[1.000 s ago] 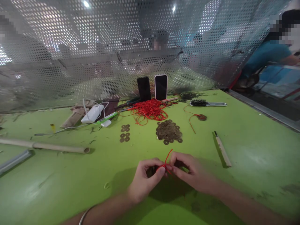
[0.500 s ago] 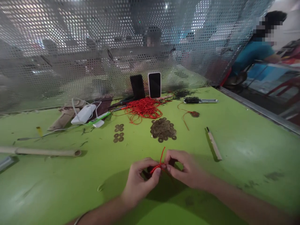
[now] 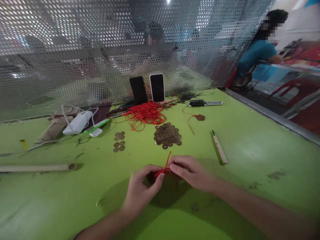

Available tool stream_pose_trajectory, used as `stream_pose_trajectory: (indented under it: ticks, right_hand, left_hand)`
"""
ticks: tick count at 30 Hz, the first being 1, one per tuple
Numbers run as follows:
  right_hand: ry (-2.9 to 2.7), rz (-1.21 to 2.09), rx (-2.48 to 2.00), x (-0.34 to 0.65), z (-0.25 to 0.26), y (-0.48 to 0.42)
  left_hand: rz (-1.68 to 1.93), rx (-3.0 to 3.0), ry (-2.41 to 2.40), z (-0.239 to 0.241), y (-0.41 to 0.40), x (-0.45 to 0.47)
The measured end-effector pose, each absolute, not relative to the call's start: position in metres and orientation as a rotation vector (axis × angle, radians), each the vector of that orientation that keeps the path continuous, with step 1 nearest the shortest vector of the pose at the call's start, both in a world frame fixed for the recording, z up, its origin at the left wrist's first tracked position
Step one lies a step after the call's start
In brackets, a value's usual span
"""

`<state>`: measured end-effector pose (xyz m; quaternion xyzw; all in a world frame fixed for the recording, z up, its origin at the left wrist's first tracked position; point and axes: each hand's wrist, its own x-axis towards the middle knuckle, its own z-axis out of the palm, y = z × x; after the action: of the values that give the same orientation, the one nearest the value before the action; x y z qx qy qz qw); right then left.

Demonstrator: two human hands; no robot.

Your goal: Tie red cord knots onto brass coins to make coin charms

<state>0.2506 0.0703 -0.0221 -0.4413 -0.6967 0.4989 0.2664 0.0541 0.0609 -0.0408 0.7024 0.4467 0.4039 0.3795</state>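
The red cord [image 3: 165,170] is between the two grips, over the near part of the green counter [image 3: 190,220]. The left grip [image 3: 141,188] pinches its worked, thicker section between thumb and forefinger, with a dark piece under the fingers too shaded to identify. The right grip [image 3: 190,171] has thumb and fingertips closed on the cord's other side, and the two sets of fingertips nearly meet. A loose end stands up between them, leaning toward the far edge.

From the grips toward the far edge comes a strip of green surface, then a coin pile [image 3: 167,135], just beyond the fingertips. Two small coin clusters, an upper one [image 3: 119,135] and a lower one [image 3: 119,146], sit left of the pile. Farther on, a red cord tangle [image 3: 146,112] lies before two upright phones, one black [image 3: 138,90] and one white-rimmed [image 3: 157,88], near the mesh screen [image 3: 120,63] that runs along the far edge.

Toward the right edge, a slim dark-tipped tool [image 3: 220,148] lies well apart from the right grip; smudged green surface stretches from there to the metal-trimmed border. A hairbrush [image 3: 205,103] lies near the far right corner. On the left side, a pale tube [image 3: 37,167] extends inward, its open end well short of the left grip.
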Motion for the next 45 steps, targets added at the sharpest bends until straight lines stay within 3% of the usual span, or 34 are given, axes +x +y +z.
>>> stream_pose_trajectory:
  ticks: [12, 36, 45]
  right_hand:
    - [-1.939, 1.361, -1.3, 0.25, -0.027, 0.067]
    - [-1.893, 1.029, -1.077, 0.252, -0.015, 0.066]
    - [-1.953, 1.095, -1.029, 0.253, -0.017, 0.068]
  left_hand:
    - [1.112, 2.304, 0.896, -0.044, 0.059, 0.055]
    - [0.865, 2.1, 1.167, -0.04, 0.059, 0.056]
    - [0.823, 1.976, 1.08, -0.04, 0.059, 0.055]
